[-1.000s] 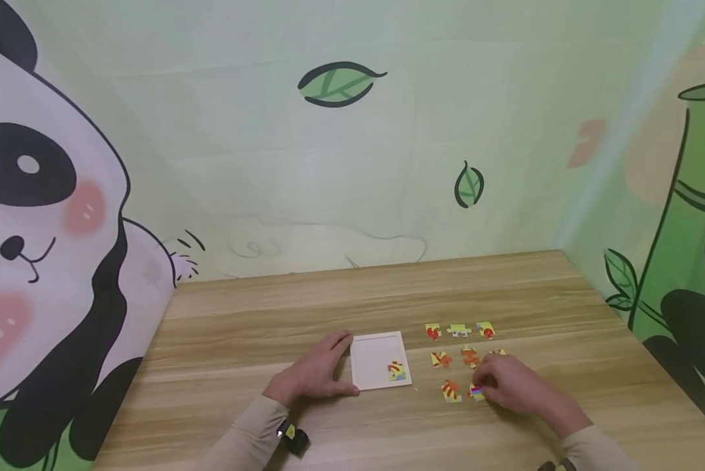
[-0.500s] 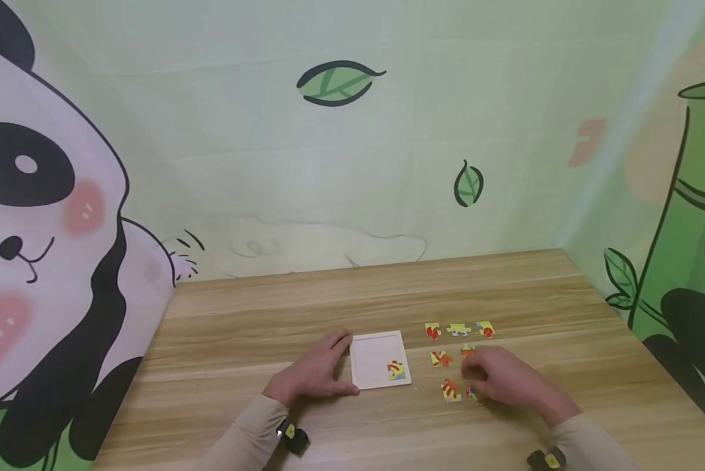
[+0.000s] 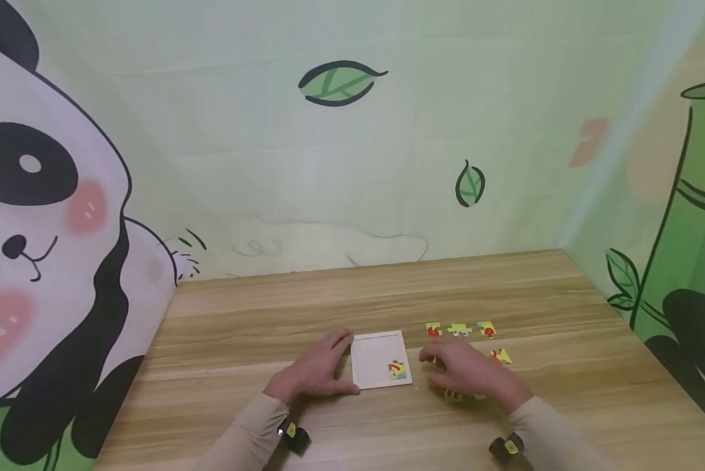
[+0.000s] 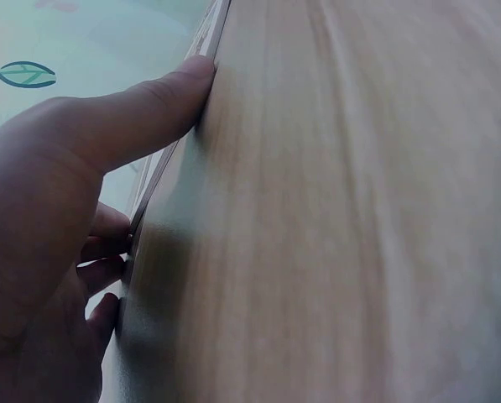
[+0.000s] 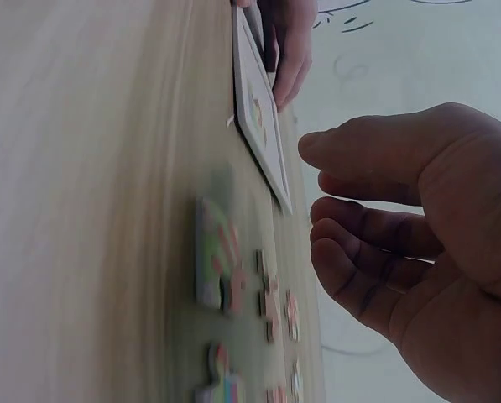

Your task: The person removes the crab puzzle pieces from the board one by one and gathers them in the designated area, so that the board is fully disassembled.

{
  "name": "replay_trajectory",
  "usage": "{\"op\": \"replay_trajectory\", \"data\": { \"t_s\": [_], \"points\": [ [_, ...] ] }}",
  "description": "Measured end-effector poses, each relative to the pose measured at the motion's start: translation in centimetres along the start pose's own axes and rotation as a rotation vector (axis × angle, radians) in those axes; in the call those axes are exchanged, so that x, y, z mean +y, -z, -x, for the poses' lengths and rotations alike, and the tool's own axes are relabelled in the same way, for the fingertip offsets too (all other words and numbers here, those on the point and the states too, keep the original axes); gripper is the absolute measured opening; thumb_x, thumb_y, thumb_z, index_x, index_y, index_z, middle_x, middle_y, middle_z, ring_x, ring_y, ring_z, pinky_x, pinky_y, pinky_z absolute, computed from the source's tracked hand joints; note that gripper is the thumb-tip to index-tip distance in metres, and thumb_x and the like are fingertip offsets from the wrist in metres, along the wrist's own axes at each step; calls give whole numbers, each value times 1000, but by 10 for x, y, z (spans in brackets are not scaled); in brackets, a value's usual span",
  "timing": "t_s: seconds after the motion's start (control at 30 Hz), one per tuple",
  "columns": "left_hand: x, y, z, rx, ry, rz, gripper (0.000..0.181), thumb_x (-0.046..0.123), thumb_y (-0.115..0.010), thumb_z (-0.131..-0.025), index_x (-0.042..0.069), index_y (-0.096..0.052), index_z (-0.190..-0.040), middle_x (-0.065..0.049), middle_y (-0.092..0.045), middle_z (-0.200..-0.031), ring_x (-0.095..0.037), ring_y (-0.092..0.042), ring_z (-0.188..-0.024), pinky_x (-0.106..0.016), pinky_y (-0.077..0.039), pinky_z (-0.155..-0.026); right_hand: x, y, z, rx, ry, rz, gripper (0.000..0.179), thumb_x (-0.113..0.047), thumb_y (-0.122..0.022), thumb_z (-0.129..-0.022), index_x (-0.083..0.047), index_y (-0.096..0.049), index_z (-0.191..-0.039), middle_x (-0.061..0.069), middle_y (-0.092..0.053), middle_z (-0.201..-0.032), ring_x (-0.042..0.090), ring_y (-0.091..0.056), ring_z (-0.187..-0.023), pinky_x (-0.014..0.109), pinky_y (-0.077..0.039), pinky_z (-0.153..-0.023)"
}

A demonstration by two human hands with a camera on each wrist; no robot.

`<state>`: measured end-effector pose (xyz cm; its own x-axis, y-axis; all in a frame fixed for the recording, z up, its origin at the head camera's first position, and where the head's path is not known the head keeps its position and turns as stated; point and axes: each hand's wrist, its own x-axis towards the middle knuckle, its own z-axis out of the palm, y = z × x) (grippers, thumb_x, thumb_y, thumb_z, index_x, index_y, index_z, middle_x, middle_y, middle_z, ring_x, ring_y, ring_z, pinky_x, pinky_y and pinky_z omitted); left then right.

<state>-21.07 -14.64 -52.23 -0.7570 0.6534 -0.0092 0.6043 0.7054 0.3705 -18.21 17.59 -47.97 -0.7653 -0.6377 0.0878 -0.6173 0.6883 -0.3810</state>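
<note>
In the head view, a square white puzzle tray lies on the table, with one red-and-yellow jigsaw piece in its lower right corner. My left hand holds the tray's left side, thumb at the near corner and fingers toward the far one. Over the loose pieces to the tray's right is my right hand. Its fingers are loosely bent, and the right wrist view shows nothing between them. It hides part of the middle and near rows; a striped piece shows below it in the right wrist view.
Behind the right hand lies a far row of jigsaw pieces, including a yellow one. Another piece lies to its right. The wooden table meets a printed wall at the back.
My right hand has moved left across the loose pieces toward the tray, uncovering the middle row's right piece. The left hand and the tray have stayed in place.
</note>
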Motion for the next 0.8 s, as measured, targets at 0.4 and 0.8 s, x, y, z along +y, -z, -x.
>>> {"op": "replay_trajectory", "data": {
  "t_s": [0.4,0.8],
  "points": [
    [0,-1,0,-4,15,-4,104,60,-71,-79,-2,-29,-150,-16,-29,-155,-31,-31,-143,-44,-30,-118,-11,-15,-25,-33,-33,-30,33,-21,-74,-82,-9,-69,-113,0,-65,-106,9,-51,-81,24,-49,-70],
    [-1,0,0,-4,8,-6,104,60,-72,-79,-2,-29,-150,-17,-29,-155,-32,-31,-143,-44,-31,-117,-19,-31,-40,-57,-7,18,45,-26,-77,-80,-7,-67,-119,3,-62,-107,12,-54,-89,31,-52,-80]
  ]
}}
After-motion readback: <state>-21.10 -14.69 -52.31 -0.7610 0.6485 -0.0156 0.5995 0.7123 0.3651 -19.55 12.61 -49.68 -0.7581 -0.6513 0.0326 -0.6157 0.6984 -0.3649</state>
